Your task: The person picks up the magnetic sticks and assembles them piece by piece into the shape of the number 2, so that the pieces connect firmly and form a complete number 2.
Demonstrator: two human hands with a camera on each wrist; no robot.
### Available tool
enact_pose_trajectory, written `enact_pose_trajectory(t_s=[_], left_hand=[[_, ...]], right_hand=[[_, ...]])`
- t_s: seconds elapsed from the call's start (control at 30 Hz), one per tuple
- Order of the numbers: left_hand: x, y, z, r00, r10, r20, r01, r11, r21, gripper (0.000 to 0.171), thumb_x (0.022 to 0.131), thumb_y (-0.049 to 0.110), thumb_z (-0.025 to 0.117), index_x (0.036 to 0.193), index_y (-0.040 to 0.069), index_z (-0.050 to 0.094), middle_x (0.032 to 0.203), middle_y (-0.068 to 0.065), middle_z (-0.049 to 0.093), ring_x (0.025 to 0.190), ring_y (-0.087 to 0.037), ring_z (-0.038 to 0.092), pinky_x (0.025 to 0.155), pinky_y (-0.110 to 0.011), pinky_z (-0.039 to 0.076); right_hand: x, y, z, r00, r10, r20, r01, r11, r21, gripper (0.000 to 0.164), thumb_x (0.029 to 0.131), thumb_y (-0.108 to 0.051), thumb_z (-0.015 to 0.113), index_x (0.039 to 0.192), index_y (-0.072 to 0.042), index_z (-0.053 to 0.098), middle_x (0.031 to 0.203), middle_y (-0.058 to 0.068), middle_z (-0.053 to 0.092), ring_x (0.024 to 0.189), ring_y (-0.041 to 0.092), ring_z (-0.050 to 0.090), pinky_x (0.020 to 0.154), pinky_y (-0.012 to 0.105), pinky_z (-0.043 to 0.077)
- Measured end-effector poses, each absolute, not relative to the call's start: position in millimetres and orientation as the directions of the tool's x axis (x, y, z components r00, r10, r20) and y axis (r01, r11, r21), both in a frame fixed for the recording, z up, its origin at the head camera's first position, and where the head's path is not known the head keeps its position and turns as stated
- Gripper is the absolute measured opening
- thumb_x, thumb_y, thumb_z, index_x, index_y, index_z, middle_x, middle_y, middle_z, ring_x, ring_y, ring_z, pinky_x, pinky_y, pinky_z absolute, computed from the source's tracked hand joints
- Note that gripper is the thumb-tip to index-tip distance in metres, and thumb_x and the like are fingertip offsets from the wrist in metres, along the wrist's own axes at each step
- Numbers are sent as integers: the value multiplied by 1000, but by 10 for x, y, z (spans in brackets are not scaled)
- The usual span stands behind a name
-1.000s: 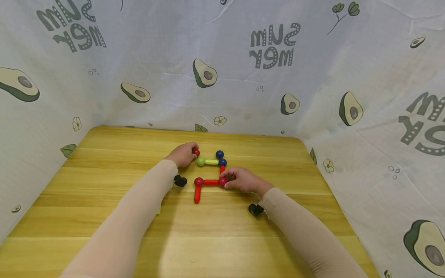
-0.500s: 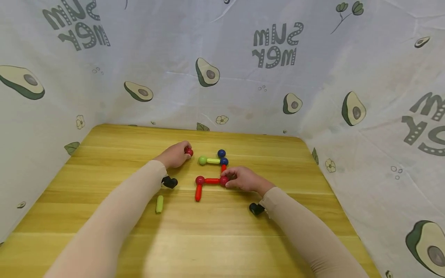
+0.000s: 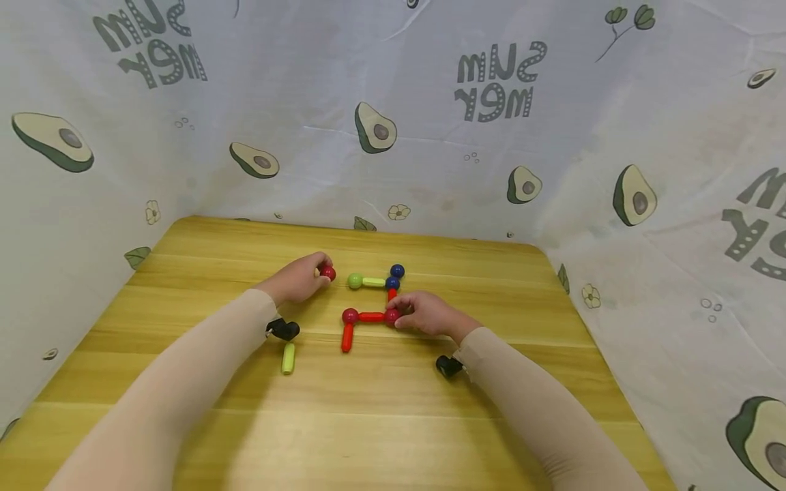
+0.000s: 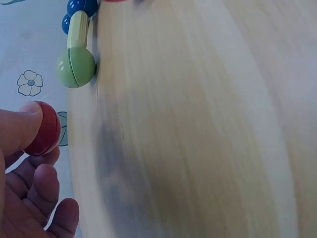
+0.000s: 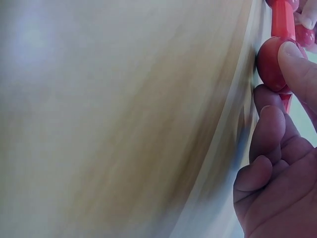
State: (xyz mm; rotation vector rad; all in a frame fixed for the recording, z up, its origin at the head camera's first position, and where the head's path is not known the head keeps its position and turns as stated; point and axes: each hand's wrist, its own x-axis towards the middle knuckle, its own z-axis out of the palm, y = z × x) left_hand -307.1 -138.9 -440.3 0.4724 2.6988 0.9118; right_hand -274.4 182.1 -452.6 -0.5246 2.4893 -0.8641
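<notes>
My left hand pinches a red ball between thumb and fingers, left of a green ball. In the left wrist view the red ball is apart from the green ball. A yellow-green rod joins the green ball to a blue ball. From there a red rod leads to another red ball, which my right hand holds with thumb and fingertips. A second red rod links it to a red ball, with one more red rod pointing toward me.
Another blue ball sits against the far side of the joined blue one. A loose yellow-green rod lies near my left wrist. The wooden table meets a printed cloth at its back and sides.
My left hand has drawn the red ball leftward, away from the green ball. The far blue ball has shifted slightly right. The loose yellow-green rod has come out from behind my left arm.
</notes>
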Motion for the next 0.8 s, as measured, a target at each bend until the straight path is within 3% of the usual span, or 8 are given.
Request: enact_pose_trajectory(t_s=[0.23,0.63,0.8], left_hand=[[-2965,-1459,-4375,-906,409,-104,259,734,628,30,108,22,61,133,7,54,129,-14,62,111,-28,58,103,-47,48],[-2817,-1545,-4351,-897,433,-88,275,704,655,28,107,20,63,131,6,56,116,-9,62,96,-23,54,86,-37,46],[-2745,-1578,-4355,-894,441,-83,276,687,672,28,105,19,66,129,7,56,114,-9,62,96,-24,54,86,-37,47]], right_hand=[[-2788,1765,-4538,-832,-470,-296,-185,737,-650,34,97,-18,78,130,-20,73,121,4,70,112,23,62,106,46,51],[-2847,1679,-4543,-837,-469,-283,-204,746,-633,34,98,-17,76,132,-18,72,121,4,71,112,22,63,106,45,51],[-2859,1646,-4536,-848,-455,-273,-200,751,-630,35,97,-16,77,132,-18,72,123,5,72,113,23,64,107,46,51]])
